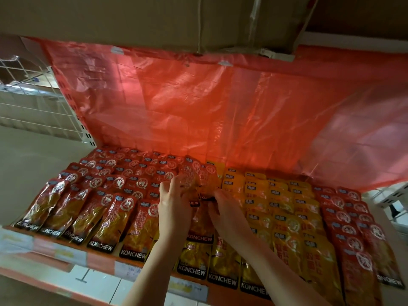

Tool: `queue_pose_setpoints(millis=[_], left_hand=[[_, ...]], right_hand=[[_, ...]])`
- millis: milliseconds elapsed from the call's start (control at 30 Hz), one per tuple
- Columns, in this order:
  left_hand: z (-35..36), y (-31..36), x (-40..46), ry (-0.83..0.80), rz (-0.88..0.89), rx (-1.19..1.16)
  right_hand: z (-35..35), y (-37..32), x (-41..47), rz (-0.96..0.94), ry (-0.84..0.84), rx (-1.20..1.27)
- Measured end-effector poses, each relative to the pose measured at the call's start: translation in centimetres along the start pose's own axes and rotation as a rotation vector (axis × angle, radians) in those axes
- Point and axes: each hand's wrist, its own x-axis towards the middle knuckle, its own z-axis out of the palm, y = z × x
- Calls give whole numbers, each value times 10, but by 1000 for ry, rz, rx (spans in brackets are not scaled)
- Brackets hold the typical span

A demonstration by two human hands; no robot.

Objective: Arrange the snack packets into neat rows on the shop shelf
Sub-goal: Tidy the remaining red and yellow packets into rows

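My left hand (pixel 174 208) reaches to the middle of the shelf (pixel 66 250), fingers curled round a small bunch of red packets (pixel 194 175) that stand tilted above the rows. My right hand (pixel 227 213) lies just beside it, fingers bent down onto the bottom edge of the same bunch and the packets below; whether it truly grips them I cannot tell. The bunch stands nearly upright, its long axis running away from me, top ends toward the back. Around it the red rows (pixel 92 195) lie overlapped like shingles, long axis front to back, black "KONCHEW" bands toward me. To the right run yellow rows (pixel 280 208), then more red ones (pixel 353 228). All packets are flat, glossy, crinkled plastic pouches. A thin red plastic sheet (pixel 198 102) hangs wrinkled behind, with a cardboard box (pixel 132 18) above.
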Motion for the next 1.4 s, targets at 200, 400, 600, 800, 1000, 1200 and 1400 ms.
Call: queue_pose_setpoints(millis=[200,400,600,800,1000,1200,1400], left_hand=[[-17,13,-5,38,-108,-316],[-20,42,-35,-142,-59,-531],[5,51,-62,-329,-7,-452],[24,53,-74,-408,114,-255],[46,61,-82,-453,211,-144],[66,73,-92,-457,320,-73],[85,89,-103,-495,367,-17]], right_hand=[[-20,-5,-10,45,42,247],[-41,-4,-21,303,-63,887],[-66,11,-44,376,122,1078],[-88,37,-72,457,320,1001],[-116,60,-101,505,433,834],[-144,80,-129,489,546,654],[-168,110,-146,474,619,564]])
